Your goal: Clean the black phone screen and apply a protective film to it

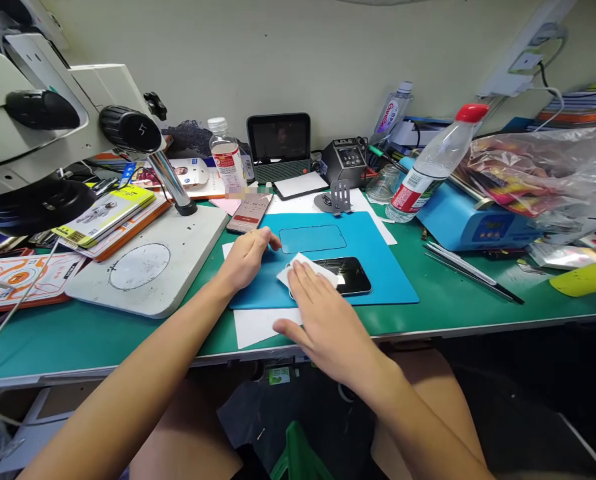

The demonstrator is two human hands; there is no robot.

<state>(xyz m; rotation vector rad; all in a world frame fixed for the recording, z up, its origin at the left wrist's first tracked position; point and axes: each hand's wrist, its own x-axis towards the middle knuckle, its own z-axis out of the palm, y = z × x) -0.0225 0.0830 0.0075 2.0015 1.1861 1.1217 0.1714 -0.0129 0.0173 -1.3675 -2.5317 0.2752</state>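
Observation:
A black-screened phone (357,276) lies flat on the blue mat (388,280). Over its left part is a white wipe (284,275), pressed down by my right hand (323,313); the fingers lie flat and the thumb stands apart. To the left, my left hand (248,257) rests at the mat's edge with its fingers curled in; whatever they may hold is hidden. Just beyond the phone a thin, clear screen-shaped sheet with a dark outline (313,239) lies on the mat. Another phone (251,213), its screen lit, lies beyond my left hand.
A microscope base (198,233) stands left, its head overhanging. Toward the back are a clear bottle (228,160), a small screen (279,140) and a black device (345,160). At right are a red-capped bottle (428,167), tweezers (471,270) and a blue machine (473,220).

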